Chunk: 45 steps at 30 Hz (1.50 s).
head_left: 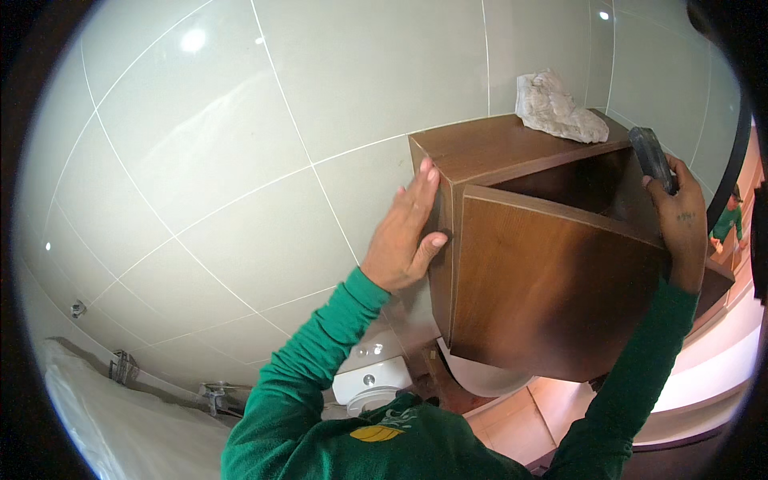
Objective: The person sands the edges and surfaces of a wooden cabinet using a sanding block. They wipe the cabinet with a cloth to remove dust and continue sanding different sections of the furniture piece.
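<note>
A brown wooden wall cabinet (472, 144) hangs in front of me, its door (552, 280) swung partly outward so the dark inside shows from above. My left hand (408, 232) lies with fingers stretched against the cabinet's left side, near its upper front corner. Closed around a dark oblong block (650, 156) is my right hand (678, 200), by the upper right part of the cabinet, above the door's far end. The block's exact kind is unclear. On the cabinet top sits a crumpled whitish cloth (556, 108).
Pale tiled wall (224, 160) runs behind and left of the cabinet. Below are a white toilet (372, 384) and a white basin (484, 376). Metal fittings (220, 396) stick out at lower left, beside a whitish sheet-like covering (120, 416). A dark-rimmed mirror (732, 216) stands at right.
</note>
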Each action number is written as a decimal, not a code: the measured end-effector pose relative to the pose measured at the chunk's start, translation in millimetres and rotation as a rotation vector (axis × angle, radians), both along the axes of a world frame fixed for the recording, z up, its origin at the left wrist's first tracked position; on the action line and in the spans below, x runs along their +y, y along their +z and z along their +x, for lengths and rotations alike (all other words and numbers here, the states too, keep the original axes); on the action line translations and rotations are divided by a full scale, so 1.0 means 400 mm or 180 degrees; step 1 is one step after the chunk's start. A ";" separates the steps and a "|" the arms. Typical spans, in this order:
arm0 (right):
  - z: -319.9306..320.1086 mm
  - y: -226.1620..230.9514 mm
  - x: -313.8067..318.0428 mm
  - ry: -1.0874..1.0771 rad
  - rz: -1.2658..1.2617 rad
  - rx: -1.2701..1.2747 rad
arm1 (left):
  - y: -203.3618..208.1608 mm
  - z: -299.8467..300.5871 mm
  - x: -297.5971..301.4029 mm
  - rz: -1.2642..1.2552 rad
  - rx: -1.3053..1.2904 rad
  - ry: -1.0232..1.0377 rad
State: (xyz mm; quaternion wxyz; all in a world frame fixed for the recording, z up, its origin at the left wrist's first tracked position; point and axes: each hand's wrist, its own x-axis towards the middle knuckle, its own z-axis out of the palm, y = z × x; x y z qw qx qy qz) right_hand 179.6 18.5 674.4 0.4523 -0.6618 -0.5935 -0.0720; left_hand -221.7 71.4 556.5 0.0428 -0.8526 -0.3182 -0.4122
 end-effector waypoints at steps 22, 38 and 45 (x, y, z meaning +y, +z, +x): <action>-0.002 -0.024 -0.003 -0.0678 0.0133 -0.0103 | 0.026 0.030 0.126 0.0675 -0.1005 0.0402; 0.023 -0.043 0.011 -0.0709 0.0262 -0.0216 | 0.002 0.087 -0.028 0.1029 -0.0677 0.0269; 0.021 -0.032 -0.001 -0.0683 0.0045 -0.0002 | 0.030 0.044 0.048 0.1199 -0.0891 0.0001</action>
